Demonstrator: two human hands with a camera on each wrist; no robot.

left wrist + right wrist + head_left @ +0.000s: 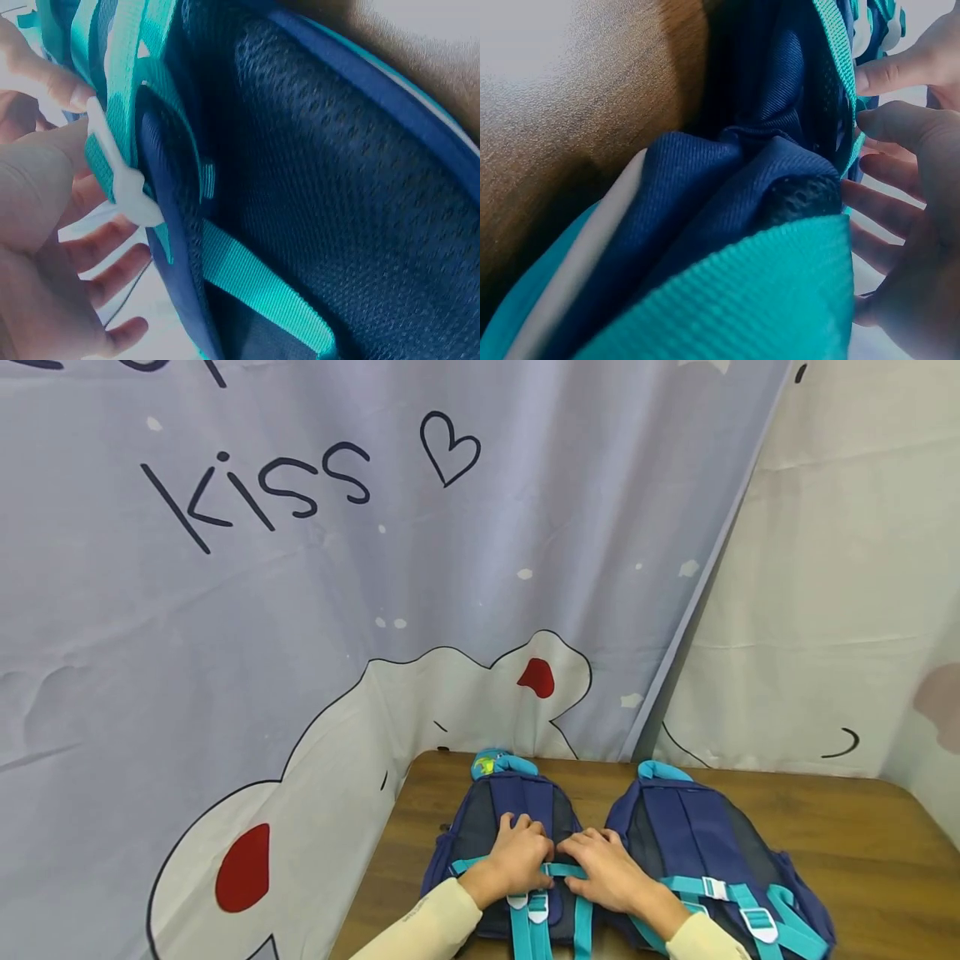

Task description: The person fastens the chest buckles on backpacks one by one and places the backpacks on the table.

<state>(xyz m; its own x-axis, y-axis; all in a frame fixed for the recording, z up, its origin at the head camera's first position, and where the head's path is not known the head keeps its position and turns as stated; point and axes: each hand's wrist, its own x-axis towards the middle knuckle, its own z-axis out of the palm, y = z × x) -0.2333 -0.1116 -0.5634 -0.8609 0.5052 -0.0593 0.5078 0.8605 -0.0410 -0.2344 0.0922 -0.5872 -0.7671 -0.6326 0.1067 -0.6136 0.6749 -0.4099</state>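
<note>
On the table's left part a navy backpack (pixel 513 793) lies with its straps and dark mesh back panel (pixel 300 150) upward. Across it runs a turquoise chest strap (pixel 468 864) with a white buckle (pixel 127 184). The left hand (pixel 517 857) pinches the strap beside the buckle, its thumb in front and its other fingers spread behind. Facing it, the right hand (pixel 609 870) holds the strap's right part between thumb and fingers. Both thumbs come close together at the buckle. In the head view the fingers partly hide it.
A second navy backpack (pixel 701 827) with turquoise straps and white buckles lies against the first, on the right, under the right forearm. Both rest on a brown wooden table (pixel 862 835). Behind hangs a printed curtain (pixel 480 568). A small turquoise item (pixel 489 764) sits by the first backpack's top.
</note>
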